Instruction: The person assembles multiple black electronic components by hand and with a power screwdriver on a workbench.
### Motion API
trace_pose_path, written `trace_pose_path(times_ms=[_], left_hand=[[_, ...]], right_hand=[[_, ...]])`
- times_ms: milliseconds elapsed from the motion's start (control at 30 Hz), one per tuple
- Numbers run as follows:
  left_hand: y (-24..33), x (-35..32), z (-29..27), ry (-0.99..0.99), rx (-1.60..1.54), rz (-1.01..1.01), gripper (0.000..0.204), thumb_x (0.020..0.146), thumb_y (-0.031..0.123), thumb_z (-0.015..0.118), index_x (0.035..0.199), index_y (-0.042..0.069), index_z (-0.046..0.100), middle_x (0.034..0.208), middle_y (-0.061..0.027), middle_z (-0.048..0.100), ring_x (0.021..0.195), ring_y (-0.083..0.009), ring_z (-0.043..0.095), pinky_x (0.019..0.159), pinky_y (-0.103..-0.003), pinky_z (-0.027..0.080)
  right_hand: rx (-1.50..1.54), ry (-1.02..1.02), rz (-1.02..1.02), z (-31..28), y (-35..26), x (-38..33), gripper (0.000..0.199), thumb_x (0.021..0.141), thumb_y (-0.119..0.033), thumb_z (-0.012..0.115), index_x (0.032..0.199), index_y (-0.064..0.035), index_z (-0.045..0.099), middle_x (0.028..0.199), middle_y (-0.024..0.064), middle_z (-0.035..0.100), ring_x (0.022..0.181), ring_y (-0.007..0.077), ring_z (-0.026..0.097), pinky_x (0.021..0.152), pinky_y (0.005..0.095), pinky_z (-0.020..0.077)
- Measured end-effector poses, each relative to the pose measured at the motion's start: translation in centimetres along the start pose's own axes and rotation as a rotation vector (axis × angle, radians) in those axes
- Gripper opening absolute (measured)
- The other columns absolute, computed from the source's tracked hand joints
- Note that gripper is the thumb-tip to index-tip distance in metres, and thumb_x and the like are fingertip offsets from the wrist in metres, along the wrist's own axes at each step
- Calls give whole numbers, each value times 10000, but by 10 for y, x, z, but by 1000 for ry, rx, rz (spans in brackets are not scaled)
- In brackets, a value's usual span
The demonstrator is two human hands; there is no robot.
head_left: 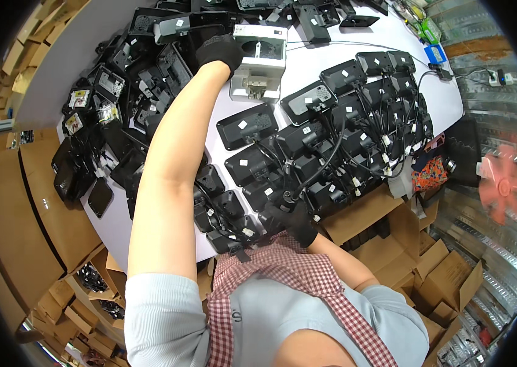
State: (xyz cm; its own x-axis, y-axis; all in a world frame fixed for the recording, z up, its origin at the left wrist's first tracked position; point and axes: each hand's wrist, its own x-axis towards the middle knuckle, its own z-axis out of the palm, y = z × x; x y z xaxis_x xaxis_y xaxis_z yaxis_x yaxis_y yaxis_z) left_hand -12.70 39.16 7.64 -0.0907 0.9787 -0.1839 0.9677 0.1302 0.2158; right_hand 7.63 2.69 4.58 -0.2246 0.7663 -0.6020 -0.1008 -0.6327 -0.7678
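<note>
My left hand (220,54), in a black glove, reaches to the far side of the table, against a black plastic housing (180,25) with a white sticker. Its fingers blend into the dark parts, so their grip is unclear. Just right of it stands a white and clear box-shaped device (260,58) with metal parts inside. Close to my body, my black-gloved right hand (295,221) is closed around the thick end of a black cable (326,170). Beside and beyond it lie rows of black rectangular units (245,125) with white stickers, wires and small white connectors.
A jumbled heap of black housings (148,82) covers the table's left side. More black parts (313,24) lie along the far edge. Open cardboard boxes (393,244) stand below the near right edge. At the far right are a red fan (503,186) and a power strip (500,77).
</note>
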Motion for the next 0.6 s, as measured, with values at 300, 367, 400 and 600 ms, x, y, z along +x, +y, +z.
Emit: trace_pose_path(times_ms=[300,367,400,600], left_hand=[[-18,-28,-12,27,51,-61,482,868,502,527,1045,103,731,1117,-181,684,1069,-349,648,906,-453,517],[-38,-27,-6,25,48,-80,445,860,448,533,1037,94,737,1101,-190,688,1064,-346,652,907,-445,519],[-48,-33,-3,63,52,-67,444,863,438,512,1034,93,733,1096,-186,690,1062,-350,651,900,-444,520],[-73,-41,6,91,68,-38,394,858,409,525,995,102,730,1078,-176,693,1041,-353,652,889,-458,520]], right_hand=[[78,40,-76,0,11,6,158,826,-145,742,931,-55,667,802,-3,648,728,81,591,672,263,494],[55,44,-57,-1,11,6,159,830,-140,740,941,-53,668,813,0,656,741,85,599,685,267,496],[28,47,-38,0,10,7,160,834,-136,738,952,-51,669,824,2,664,755,89,606,697,270,498],[12,-12,-76,-3,4,7,166,867,-119,715,976,-16,644,853,42,681,775,123,641,729,278,510]])
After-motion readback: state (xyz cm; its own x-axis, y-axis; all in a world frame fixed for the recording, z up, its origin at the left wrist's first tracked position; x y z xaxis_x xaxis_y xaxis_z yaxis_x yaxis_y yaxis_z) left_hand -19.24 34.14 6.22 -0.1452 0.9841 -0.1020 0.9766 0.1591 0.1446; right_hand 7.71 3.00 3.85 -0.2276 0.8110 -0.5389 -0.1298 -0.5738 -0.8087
